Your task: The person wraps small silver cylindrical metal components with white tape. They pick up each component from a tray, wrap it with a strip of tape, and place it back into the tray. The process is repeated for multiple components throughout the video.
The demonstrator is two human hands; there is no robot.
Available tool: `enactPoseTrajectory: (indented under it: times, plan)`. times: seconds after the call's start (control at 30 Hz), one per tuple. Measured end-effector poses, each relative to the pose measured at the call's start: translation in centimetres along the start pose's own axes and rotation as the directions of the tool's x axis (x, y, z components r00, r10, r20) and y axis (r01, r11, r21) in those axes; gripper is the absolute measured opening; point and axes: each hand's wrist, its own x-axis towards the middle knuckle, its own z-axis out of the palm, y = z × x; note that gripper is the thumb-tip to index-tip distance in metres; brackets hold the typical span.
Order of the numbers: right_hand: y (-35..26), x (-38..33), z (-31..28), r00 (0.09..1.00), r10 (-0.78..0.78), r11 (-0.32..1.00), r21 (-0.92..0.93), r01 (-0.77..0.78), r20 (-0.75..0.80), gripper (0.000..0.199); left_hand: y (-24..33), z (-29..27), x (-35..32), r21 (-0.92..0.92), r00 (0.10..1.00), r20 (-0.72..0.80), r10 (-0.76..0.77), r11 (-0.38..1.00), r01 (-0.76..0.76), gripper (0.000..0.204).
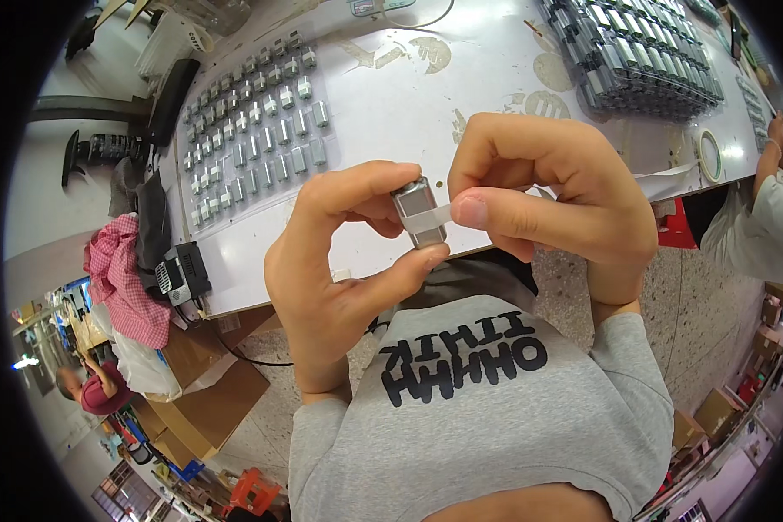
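Observation:
My left hand (326, 252) grips a small silver metal casing (415, 201) by its two ends, between thumb and fingers. The casing has rounded edges, flat sides and the look of a small motor can. A whitish tape strip (435, 218) lies across its side. The strip's other end is pinched between thumb and forefinger of my right hand (552, 187), just to the right of the casing. Both hands are raised over the near edge of the white table (370, 113).
At the left of the table, a clear plastic tray (250, 130) holds rows of similar silver parts. Stacked trays (631, 56) of such parts stand at the far right. A tape roll (710, 157) lies near the right edge, close to another person's arm (772, 143).

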Motion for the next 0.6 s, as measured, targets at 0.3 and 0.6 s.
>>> enactPoseTrajectory:
  times: [0.3,0.6]
  plan:
    - [0.0,0.0,0.2,0.993,-0.021,1.0,-0.011,0.02,-0.117,0.009,-0.3,0.7,0.1,-0.171,0.998,-0.026,-0.049,0.984,0.044,0.046]
    - [0.6,0.3,0.2,0.992,-0.036,0.994,0.1,0.048,-0.121,0.011,-1.3,1.7,0.1,-0.429,0.994,-0.046,0.099,0.897,-0.109,0.051]
